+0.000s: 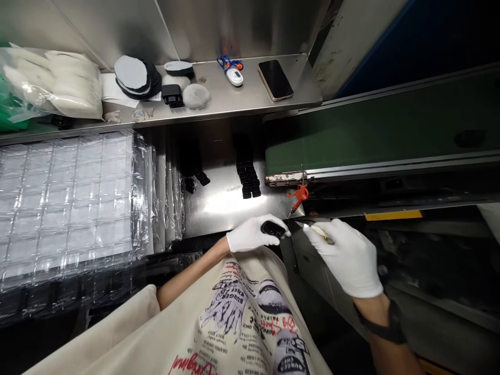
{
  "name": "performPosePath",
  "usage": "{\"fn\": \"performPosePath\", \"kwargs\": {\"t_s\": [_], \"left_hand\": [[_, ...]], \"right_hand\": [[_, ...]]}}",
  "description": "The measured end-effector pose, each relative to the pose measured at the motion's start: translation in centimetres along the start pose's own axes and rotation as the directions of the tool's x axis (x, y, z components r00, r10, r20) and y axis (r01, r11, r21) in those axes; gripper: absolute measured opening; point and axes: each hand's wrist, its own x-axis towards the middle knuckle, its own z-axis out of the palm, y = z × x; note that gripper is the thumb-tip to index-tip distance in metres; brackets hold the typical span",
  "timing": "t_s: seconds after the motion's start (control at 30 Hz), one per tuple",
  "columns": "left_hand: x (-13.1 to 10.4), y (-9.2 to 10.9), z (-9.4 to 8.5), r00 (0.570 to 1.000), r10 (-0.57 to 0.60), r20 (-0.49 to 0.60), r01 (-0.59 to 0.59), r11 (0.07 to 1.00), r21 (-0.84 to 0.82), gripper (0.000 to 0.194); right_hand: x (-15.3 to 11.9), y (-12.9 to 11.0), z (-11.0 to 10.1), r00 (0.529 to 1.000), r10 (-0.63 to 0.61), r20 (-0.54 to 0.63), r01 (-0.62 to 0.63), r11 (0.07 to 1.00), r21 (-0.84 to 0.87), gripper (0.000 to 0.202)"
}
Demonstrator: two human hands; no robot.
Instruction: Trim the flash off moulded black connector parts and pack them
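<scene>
In a white glove, my left hand (pixel 253 234) is closed around a small, glossy black plastic part (pixel 272 228) in front of my shirt. My right hand (pixel 346 255), gloved too, grips a small knife (pixel 321 232) with a pale and yellow handle. Its thin pointed blade reaches left toward the black part, and a small gap seems to lie between them. Beyond my hands, more black parts (pixel 248 179) stand in rows on the metal bench (pixel 219 208). A few loose black pieces (pixel 202 177) lie to their left.
Stacked clear plastic trays (pixel 70 198) fill the left side. An orange air blow gun (pixel 300 197) hangs by the green conveyor belt (pixel 367 135) at right. The metal shelf (pixel 234 101) above holds a phone (pixel 275 79), round pads (pixel 135 75) and a bag of white material (pixel 58 80).
</scene>
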Motion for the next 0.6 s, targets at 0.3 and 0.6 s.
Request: {"fn": "performPosePath", "kwargs": {"t_s": [0.3,0.6], "left_hand": [[3.4,-6.0,-3.8,0.885,-0.42,-0.199,0.457,0.708,0.538,0.023],[-2.2,-6.2,-5.0,0.948,-0.178,-0.264,0.215,0.969,0.118,0.042]], "right_hand": [[-2.0,1.7,9.0,0.84,0.235,0.49,-0.325,0.94,0.106,0.036],[-1.3,-0.1,12.3,0.737,0.208,0.643,-0.42,0.886,0.195,0.045]]}}
